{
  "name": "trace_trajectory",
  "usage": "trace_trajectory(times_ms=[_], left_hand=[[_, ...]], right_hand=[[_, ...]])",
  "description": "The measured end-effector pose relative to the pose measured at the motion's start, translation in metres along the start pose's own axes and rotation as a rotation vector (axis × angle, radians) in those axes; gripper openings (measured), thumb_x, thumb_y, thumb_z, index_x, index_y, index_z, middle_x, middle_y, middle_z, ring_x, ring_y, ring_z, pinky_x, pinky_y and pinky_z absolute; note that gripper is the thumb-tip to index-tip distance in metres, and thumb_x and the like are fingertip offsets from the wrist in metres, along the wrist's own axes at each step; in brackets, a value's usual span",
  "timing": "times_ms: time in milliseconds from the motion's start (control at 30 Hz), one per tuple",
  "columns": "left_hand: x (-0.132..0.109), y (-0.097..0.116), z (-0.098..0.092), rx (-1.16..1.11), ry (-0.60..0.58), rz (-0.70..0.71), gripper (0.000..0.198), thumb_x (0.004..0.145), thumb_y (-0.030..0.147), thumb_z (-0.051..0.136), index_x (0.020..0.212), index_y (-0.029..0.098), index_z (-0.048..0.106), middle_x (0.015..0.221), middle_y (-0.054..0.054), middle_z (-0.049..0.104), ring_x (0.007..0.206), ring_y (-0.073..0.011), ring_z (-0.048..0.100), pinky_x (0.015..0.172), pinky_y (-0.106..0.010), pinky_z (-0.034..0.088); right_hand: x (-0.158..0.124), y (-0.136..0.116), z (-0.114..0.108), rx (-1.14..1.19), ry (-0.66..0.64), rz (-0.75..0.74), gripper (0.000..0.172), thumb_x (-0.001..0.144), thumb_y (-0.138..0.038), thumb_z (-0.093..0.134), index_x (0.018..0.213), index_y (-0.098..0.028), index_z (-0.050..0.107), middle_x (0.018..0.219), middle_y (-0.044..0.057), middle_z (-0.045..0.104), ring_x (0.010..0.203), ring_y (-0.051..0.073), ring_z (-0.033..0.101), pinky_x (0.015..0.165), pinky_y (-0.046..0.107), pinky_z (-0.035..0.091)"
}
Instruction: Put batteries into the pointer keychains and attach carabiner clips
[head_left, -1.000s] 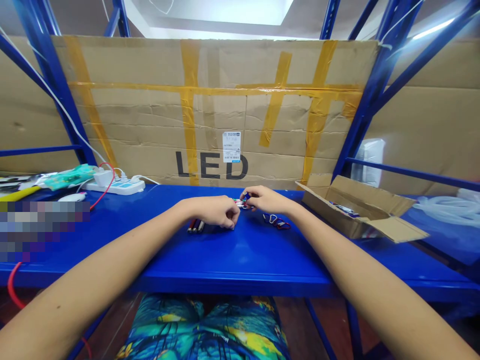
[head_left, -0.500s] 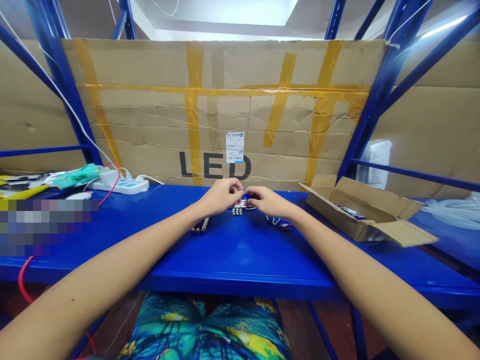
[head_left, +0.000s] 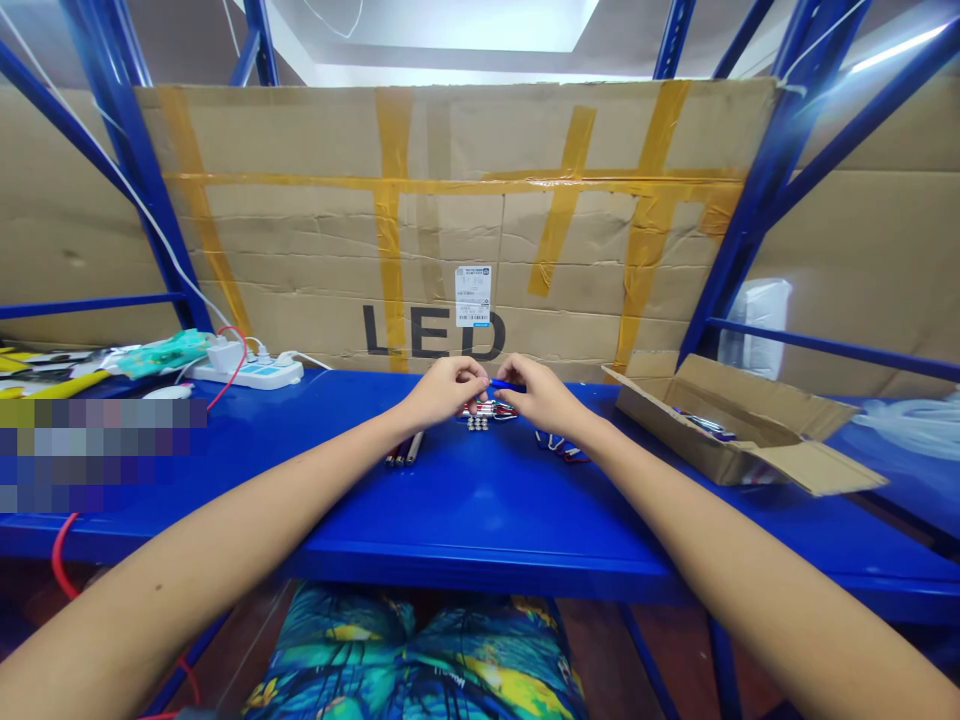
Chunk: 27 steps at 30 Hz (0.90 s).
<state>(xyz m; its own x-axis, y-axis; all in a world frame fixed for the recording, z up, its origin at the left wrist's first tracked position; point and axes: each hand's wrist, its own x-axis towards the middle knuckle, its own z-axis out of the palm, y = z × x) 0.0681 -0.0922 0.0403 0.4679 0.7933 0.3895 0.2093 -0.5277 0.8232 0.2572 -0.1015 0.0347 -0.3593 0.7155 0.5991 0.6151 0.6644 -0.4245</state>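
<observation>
A small blue cylinder [head_left: 508, 385] is pinched in my right hand [head_left: 536, 393], pointing left. My left hand [head_left: 448, 390] has its thumb and fingers pressed together at the cylinder's left end; whatever else it holds is too small to name. Below the hands lie red and silver cylinders [head_left: 489, 409], with a block of small silver pieces [head_left: 477, 424] in front. Several dark and silver tubes [head_left: 405, 450] rest beside my left wrist. Blue and red carabiner clips [head_left: 559, 445] lie by my right wrist, partly hidden.
An open cardboard box [head_left: 675, 440] with metallic items stands at the right of the blue table [head_left: 480, 520]. At the left are a white power strip [head_left: 262, 374], cables and a teal bag [head_left: 169, 352]. A large cardboard sheet [head_left: 315, 250] stands behind.
My right hand has tilted more upright, and the blue cylinder between the hands now shows more plainly. The whole view has shifted slightly right.
</observation>
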Motion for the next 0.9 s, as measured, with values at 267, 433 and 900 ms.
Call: trace_trajectory(times_ms=[267,433,900], left_hand=[[-0.002,-0.0095,0.0014,0.014,-0.043,0.086,0.009,0.085,0.023,0.058,0.083,0.014,0.057,0.065,-0.001,0.064,0.051,-0.0086,0.057,0.043,-0.018,0.04],[-0.0024,-0.0068,0.0012,0.018,-0.024,0.114,0.011,0.086,0.025,0.057,0.084,0.013,0.058,0.064,-0.001,0.064,0.049,-0.0079,0.055,0.044,-0.018,0.041],[-0.0034,-0.0065,-0.0004,0.077,-0.038,0.131,0.012,0.085,0.026,0.058,0.084,0.014,0.058,0.067,-0.002,0.066,0.053,-0.0097,0.057,0.049,-0.02,0.043]], right_hand=[[-0.0015,-0.0007,-0.0015,-0.053,-0.105,-0.082,0.014,0.089,-0.018,0.046,0.08,-0.018,0.057,0.081,0.005,0.063,0.078,0.018,0.055,0.074,0.03,0.039],[-0.003,-0.0044,0.0015,-0.011,-0.05,-0.084,0.009,0.087,-0.025,0.051,0.083,-0.019,0.055,0.085,0.005,0.061,0.08,0.018,0.053,0.074,0.031,0.04],[-0.0024,-0.0041,-0.0025,0.033,-0.039,-0.105,0.011,0.084,-0.017,0.051,0.083,-0.018,0.062,0.083,0.006,0.066,0.081,0.019,0.058,0.076,0.031,0.042]])
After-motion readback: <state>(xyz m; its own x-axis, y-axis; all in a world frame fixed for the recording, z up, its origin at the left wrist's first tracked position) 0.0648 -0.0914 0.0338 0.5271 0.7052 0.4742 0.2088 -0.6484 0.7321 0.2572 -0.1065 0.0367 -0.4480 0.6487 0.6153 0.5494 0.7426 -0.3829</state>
